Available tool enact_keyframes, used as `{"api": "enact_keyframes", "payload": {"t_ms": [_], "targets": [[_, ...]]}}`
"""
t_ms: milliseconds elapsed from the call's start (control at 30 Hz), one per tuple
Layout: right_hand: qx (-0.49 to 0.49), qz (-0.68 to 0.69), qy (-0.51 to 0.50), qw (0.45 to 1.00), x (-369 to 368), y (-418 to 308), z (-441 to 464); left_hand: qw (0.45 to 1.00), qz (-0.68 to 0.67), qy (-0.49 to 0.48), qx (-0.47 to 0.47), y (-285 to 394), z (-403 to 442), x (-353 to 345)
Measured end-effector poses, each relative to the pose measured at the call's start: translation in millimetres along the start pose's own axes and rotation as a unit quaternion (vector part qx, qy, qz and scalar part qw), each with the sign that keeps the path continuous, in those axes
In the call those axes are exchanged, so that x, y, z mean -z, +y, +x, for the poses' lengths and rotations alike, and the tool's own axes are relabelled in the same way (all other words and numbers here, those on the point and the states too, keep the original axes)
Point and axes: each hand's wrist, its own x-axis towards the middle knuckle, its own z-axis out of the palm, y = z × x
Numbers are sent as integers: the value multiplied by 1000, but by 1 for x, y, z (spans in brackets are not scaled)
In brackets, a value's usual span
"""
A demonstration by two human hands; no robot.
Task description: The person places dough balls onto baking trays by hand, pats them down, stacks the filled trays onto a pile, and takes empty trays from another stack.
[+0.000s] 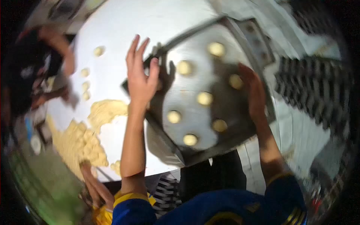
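A dark metal baking tray (183, 92) lies tilted across the table's right side, with several round dough balls (204, 98) spaced over it. Above the tray's left edge is my left hand (142, 80), fingers spread and nothing visibly held. On the tray's right side my right hand (255, 93) hovers in shadow beside another dough ball (236, 81). Its fingers look stretched out, though blur softens them, and its thumb is hidden. I cannot tell whether either hand touches the tray.
Left on the white table (123, 22) are a flat dough piece (107, 112), a larger dough mass (80, 144) and several loose balls (85, 72). A person in black (30, 75) stands at left; another person's hand (86, 167) reaches to the dough. Dark ridged stacks (315, 90) stand right.
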Motion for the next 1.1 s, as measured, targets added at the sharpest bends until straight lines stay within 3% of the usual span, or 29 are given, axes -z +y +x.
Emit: {"api": "enact_keyframes", "payload": {"t_ms": [100, 200, 300, 433, 500, 533, 600, 633, 667, 700, 733, 767, 800, 833, 900, 933, 967, 1000, 1100], "targets": [[-12, 13, -61, 998, -66, -25, 16, 987, 50, 80, 129, -92, -33, 66], [36, -79, -124, 988, -102, -32, 27, 976, 87, 127, 156, -196, -39, 94], [51, -74, -149, 985, -137, -42, 37, 973, 32, 99, 204, -236, 3, 100], [20, -113, -178, 977, -167, -66, 35, 971, 128, 70, 188, -273, 56, 81], [5, -118, -179, 977, -164, -69, 31, 951, 215, 10, 224, -290, 69, 74], [47, -125, -177, 975, -158, -72, 29, 955, 211, 16, 207, -302, 68, 71], [70, -149, -139, 976, -132, -73, 17, 961, 244, 6, 130, -323, 69, 70], [63, -67, -66, 994, -112, -66, 9, 963, 239, 14, 124, -317, 68, 72], [63, 12, 14, 998, -89, -62, -1, 978, 172, 57, 100, -306, 68, 72], [52, -9, 58, 997, -63, -63, -12, 977, 186, 74, 70, -280, 67, 71], [56, -30, 102, 993, -37, -64, -24, 994, 64, 71, 53, -238, 63, 72], [61, -48, 141, 987, -13, -64, -37, 991, 78, 55, 96, -154, 62, 66], [50, -59, 168, 983, 9, -62, -51, 995, 94, 38, 23, -103, 55, 52], [19, -64, 208, 976, 27, -58, -64, 999, -24, 10, -22, -55, 43, 30], [-14, -63, 255, 965, 50, -57, -86, 990, -94, -104, -28, 62, 14, -16], [-21, -22, 283, 959, 59, -56, -92, 973, -144, -157, -83, 101, 2, -44], [-25, 19, 308, 951, 63, -55, -100, 950, -202, -232, -50, 131, -24, -68], [-21, 26, 314, 949, 67, -53, -107, 924, -215, -301, -98, 154, -40, -101], [-16, 37, 297, 954, 92, -54, -129, 887, -233, -370, -144, 197, -82, -181]]}}
